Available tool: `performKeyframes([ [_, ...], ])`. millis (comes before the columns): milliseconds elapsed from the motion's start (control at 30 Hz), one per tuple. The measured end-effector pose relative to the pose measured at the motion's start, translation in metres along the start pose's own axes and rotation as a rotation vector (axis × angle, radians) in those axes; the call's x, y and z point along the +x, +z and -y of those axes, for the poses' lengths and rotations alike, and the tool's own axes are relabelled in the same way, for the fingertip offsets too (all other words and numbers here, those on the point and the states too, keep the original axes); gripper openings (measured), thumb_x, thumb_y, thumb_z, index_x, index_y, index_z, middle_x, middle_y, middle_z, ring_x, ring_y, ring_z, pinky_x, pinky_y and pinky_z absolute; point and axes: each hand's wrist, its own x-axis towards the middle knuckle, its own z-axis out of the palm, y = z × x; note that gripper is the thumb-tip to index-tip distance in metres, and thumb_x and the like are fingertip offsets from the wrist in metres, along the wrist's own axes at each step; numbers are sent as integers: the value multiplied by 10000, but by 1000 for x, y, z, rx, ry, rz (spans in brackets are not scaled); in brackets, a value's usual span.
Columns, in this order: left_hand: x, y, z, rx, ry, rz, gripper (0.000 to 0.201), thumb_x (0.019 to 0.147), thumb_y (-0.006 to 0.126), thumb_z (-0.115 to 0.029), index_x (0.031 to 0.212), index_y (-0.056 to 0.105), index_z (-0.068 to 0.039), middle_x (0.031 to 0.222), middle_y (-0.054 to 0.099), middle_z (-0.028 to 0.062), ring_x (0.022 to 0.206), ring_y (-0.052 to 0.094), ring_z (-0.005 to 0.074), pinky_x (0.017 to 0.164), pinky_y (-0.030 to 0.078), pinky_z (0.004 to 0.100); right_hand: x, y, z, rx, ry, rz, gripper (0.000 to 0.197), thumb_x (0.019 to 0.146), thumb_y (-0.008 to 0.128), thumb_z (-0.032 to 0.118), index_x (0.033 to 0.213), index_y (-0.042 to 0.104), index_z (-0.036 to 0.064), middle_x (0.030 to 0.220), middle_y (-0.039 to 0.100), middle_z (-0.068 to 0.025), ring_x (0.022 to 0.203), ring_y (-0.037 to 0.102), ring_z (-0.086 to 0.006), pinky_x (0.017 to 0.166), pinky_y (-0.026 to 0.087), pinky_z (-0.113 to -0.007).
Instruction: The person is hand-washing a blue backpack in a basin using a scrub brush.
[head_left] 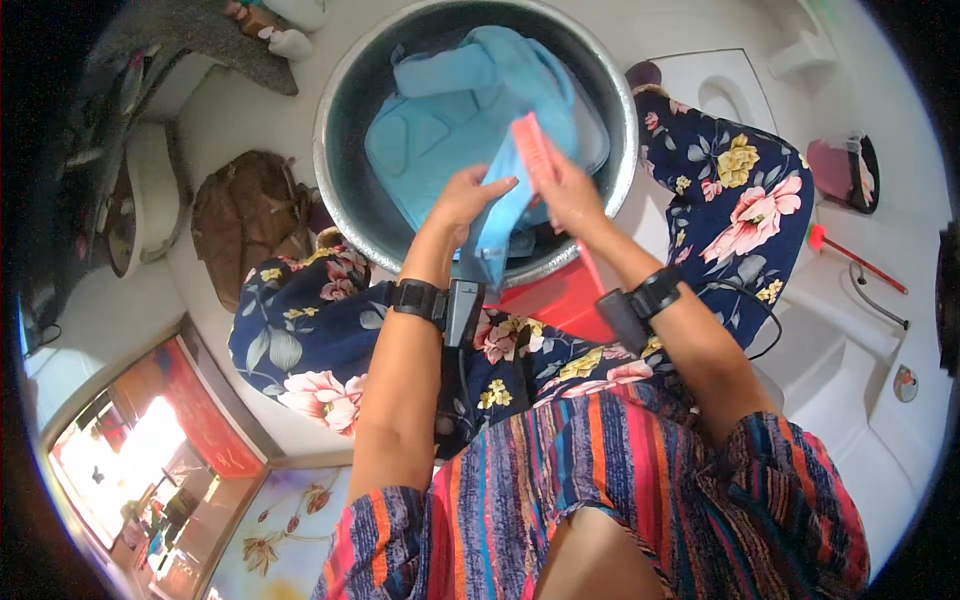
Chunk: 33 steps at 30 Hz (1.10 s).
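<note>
A large grey metal basin (326,160) stands between my knees. In it lies a light blue backpack (430,150), its padded panel facing up and one end curled over at the far side. My left hand (466,200) is closed on a blue shoulder strap (496,232), which comes up over the near rim. My right hand (572,200) grips a pink scrubbing brush (531,148), held against the strap or just over it. The brush's bristles are blurred, and the basin's bottom is mostly hidden under the backpack.
A red plastic piece (560,300) sits under the near rim. Brown cloth (250,215) lies on the floor at left. To the right are a squat toilet pan (725,90), a red-handled stick (860,262) and a hose (875,295). Bottles (290,44) stand at the far left.
</note>
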Motion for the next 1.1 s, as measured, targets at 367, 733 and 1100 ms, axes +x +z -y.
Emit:
performKeyframes([
  [367,-50,-12,-110,1275,748,-253,264,694,649,-150,943,643,-62,841,625,169,763,601,318,697,465,351,89,-28,74,-310,-389,397,478,828,447,446,1114,527,71,962,596,-150,910,561,-271,795,424,-350],
  [733,-91,-19,-165,1557,1153,-313,191,681,642,-133,869,644,-100,860,596,69,836,541,252,753,387,350,50,-45,133,-228,-596,334,475,693,696,219,1082,517,14,938,579,-66,841,540,-119,769,431,-256],
  [1100,-66,35,-23,455,713,-587,254,766,631,-248,857,608,-12,836,576,151,758,553,239,665,431,343,39,-9,93,801,-43,-186,297,685,679,36,948,542,45,787,536,3,619,488,-49,437,348,-169],
])
